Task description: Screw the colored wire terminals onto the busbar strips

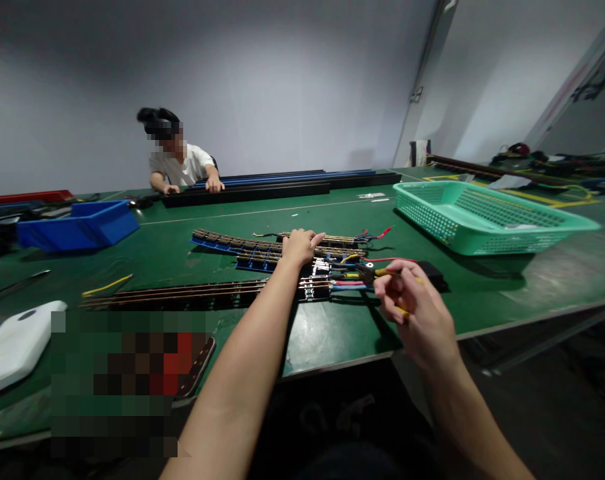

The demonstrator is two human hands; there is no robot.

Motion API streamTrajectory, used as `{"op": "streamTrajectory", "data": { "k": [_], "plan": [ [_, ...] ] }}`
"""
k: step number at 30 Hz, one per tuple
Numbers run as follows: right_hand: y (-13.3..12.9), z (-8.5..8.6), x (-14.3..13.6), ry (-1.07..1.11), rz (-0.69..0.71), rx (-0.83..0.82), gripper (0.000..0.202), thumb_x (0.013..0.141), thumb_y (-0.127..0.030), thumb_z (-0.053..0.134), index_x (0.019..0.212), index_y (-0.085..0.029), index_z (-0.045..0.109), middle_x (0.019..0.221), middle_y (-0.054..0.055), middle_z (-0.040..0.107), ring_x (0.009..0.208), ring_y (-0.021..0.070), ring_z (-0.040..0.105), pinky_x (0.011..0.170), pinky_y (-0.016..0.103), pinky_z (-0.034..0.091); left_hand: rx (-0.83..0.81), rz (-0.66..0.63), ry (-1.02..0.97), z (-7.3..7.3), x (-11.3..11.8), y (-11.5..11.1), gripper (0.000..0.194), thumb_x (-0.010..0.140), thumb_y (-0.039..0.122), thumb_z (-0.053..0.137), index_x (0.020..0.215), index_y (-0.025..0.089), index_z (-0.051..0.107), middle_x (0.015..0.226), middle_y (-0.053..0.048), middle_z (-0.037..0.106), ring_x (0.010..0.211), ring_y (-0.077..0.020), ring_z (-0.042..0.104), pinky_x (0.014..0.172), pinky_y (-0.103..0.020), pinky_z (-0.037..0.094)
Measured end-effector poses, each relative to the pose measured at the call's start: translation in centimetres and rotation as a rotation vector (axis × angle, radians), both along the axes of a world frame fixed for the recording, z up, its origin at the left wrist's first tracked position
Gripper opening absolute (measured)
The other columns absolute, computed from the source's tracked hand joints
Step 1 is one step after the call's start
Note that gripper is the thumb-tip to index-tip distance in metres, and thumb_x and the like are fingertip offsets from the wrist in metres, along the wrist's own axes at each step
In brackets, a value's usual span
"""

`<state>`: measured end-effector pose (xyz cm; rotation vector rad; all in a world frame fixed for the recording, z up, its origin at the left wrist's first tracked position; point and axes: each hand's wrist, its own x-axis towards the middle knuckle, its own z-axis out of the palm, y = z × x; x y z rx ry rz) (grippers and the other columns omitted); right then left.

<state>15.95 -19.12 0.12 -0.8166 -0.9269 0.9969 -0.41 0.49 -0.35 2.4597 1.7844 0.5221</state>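
Observation:
My left hand lies palm down, fingers stretched out, across dark and blue strips with brass-coloured rods. My right hand is closed around yellow-handled pliers, most of their handles hidden in my fingers. The dark jaws point left, close to the wire ends of the strips; whether they grip a wire is too blurred to tell. A red wire runs just above the pliers. Nearer me, a long black strip with rods reaches left, pink and blue wires at its right end.
A green plastic basket stands at the right, a blue bin at the left. Across the green table, a person handles long black profiles. A white device and a phone-like edge lie front left.

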Motion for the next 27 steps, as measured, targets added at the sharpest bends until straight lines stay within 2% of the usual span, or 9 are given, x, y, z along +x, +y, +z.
{"op": "streamTrajectory", "data": {
  "k": [4,8,13,20,24,27],
  "plan": [
    [-0.7,1.3,1.3,-0.012,-0.093,0.095,0.023,0.09,-0.045,0.063,0.097,-0.024,0.056,0.068,0.0,0.067,0.038,0.0046,0.037,0.039,0.018,0.023,0.008,-0.001,0.001,0.0,0.0,-0.1,0.058,0.102,0.062,0.029,0.117,0.026,0.071,0.122,-0.01,0.069,0.12,-0.0297,0.056,0.098,-0.044,0.045],
    [1.6,1.7,2.9,0.009,-0.087,0.036,0.03,0.085,-0.05,0.067,0.094,-0.025,0.055,0.066,-0.001,0.067,0.036,0.0044,0.036,0.037,0.016,0.024,0.021,-0.006,-0.006,-0.1,0.0,-0.1,0.059,0.102,0.062,0.027,0.116,0.025,0.071,0.122,-0.01,0.069,0.119,-0.0299,0.057,0.097,-0.044,0.045],
    [4.4,0.8,3.6,0.049,-0.069,-0.057,0.039,0.074,-0.052,0.074,0.091,-0.025,0.053,0.061,-0.002,0.066,0.034,0.0039,0.034,0.035,0.014,0.025,0.024,-0.001,0.003,-0.1,0.0,-0.2,0.06,0.104,0.057,0.023,0.113,0.023,0.072,0.123,-0.011,0.069,0.119,-0.0307,0.057,0.096,-0.045,0.046],
    [2.5,1.0,3.0,0.134,-0.088,-0.021,0.029,0.08,-0.047,0.069,0.092,-0.025,0.054,0.062,-0.003,0.065,0.035,0.0038,0.035,0.036,0.013,0.027,0.019,0.019,-0.002,0.0,0.0,0.0,0.065,0.105,0.056,0.017,0.108,0.022,0.073,0.121,-0.011,0.071,0.119,-0.031,0.059,0.095,-0.045,0.046],
    [3.1,0.4,3.1,0.038,-0.081,-0.029,0.034,0.082,-0.053,0.067,0.094,-0.024,0.054,0.065,-0.001,0.067,0.036,0.0042,0.035,0.037,0.015,0.025,-0.003,0.047,-0.024,0.0,0.0,0.2,0.064,0.105,0.055,0.019,0.105,0.022,0.073,0.119,-0.011,0.072,0.118,-0.0309,0.06,0.096,-0.045,0.046],
    [4.2,-0.4,3.0,-0.156,-0.098,-0.032,0.041,0.083,-0.061,0.062,0.093,-0.023,0.055,0.058,-0.002,0.061,0.037,0.0057,0.033,0.037,0.018,0.021,-0.001,0.05,-0.033,0.1,0.0,0.2,0.062,0.105,0.055,0.021,0.103,0.023,0.073,0.119,-0.011,0.072,0.118,-0.0305,0.061,0.096,-0.045,0.046]
  ]
}}
